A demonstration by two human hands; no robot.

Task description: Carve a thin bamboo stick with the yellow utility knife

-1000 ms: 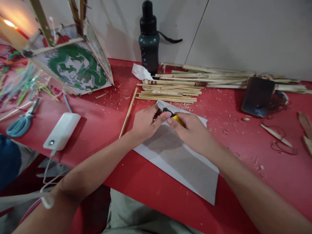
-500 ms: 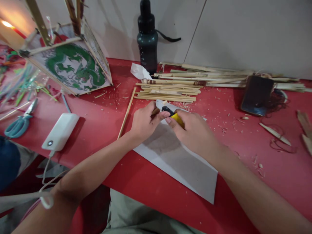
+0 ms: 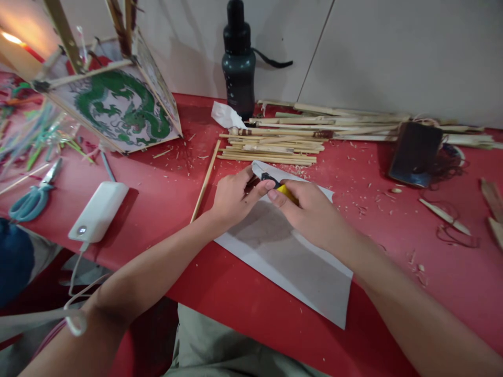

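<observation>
My right hand [image 3: 310, 204] is wrapped around the yellow handle of a utility knife [image 3: 288, 192] with a black front end. Its blade points up and to the left. My left hand [image 3: 238, 193] is closed, its thumb pressed against the black part of the knife. What its curled fingers hold is hidden from me. Beneath both hands a sheet of white paper [image 3: 291, 262] lies aslant on the red table [image 3: 236, 303]. A thin wooden stick [image 3: 205, 180] rests just left of my left hand.
Several cut sticks [image 3: 271, 152] and longer bamboo strips [image 3: 365, 123] lie behind my hands, near a dark bottle [image 3: 239, 73]. To the left are a dragon lantern [image 3: 121, 107], blue-handled scissors [image 3: 33, 199] and a white power bank [image 3: 98, 212]. A phone [image 3: 416, 152] leans at right.
A small pale piece seen by the knife's tip half a second ago no longer shows. Both hands keep nearly the same place and grip.
</observation>
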